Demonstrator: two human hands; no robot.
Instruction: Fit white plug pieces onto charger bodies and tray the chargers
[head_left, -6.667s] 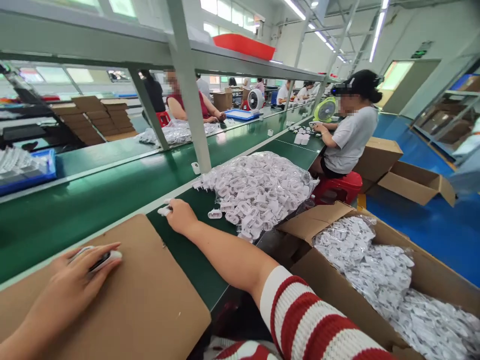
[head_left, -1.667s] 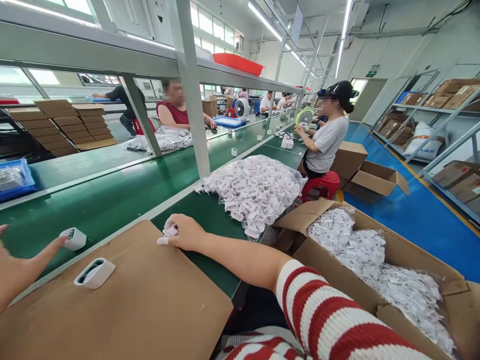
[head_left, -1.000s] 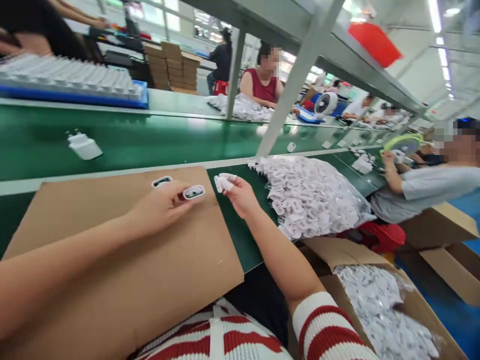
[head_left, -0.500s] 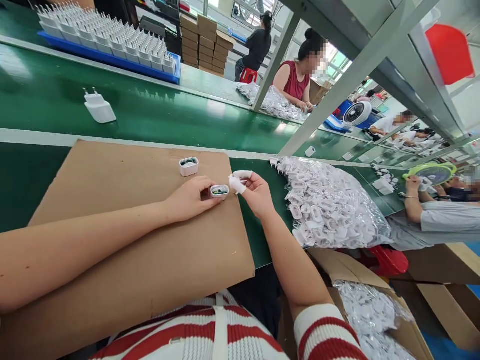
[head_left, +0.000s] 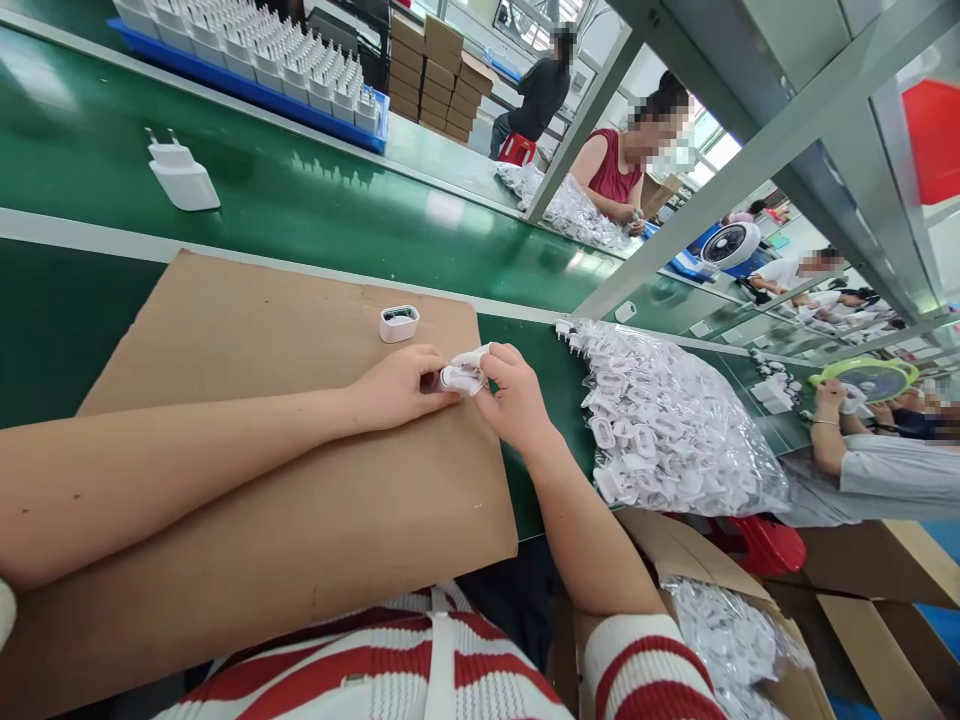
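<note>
**Both hands on one housing, near the cardboard's far right corner**

Left hand (head_left: 397, 388) is pinching a white oval plastic housing (head_left: 450, 379) between thumb and fingers, back of the hand up. The housing is sitting just inside the right edge of the brown flat cardboard sheet (head_left: 292, 310), toward its far right corner. Can't tell if it's touching the sheet.

Right hand (head_left: 517, 395) is coming in over that right edge, fingers bent, fingertips bunched at the housing's right end. White fingertip covers (head_left: 477, 356) are blending into the white plastic, so can't tell whether it's pinching a separate part.

Second unit, a white oval open-topped housing (head_left: 399, 325), is standing upright on the sheet near the far edge, left of the far right corner, just beyond the left hand. Green and white contents are showing inside.

Around it:
- White two-pin plug (head_left: 186, 187) is lying on the glossy green belt (head_left: 300, 215), beyond the sheet's far left corner, pins pointing away.
- Clear plastic bag of white parts (head_left: 667, 430) is resting on the dark green bench (head_left: 529, 480), right of the sheet, apart from it.
- Blue shallow tray (head_left: 330, 122) is holding rows of pins-up white plugs (head_left: 277, 60) beyond the belt.
</note>
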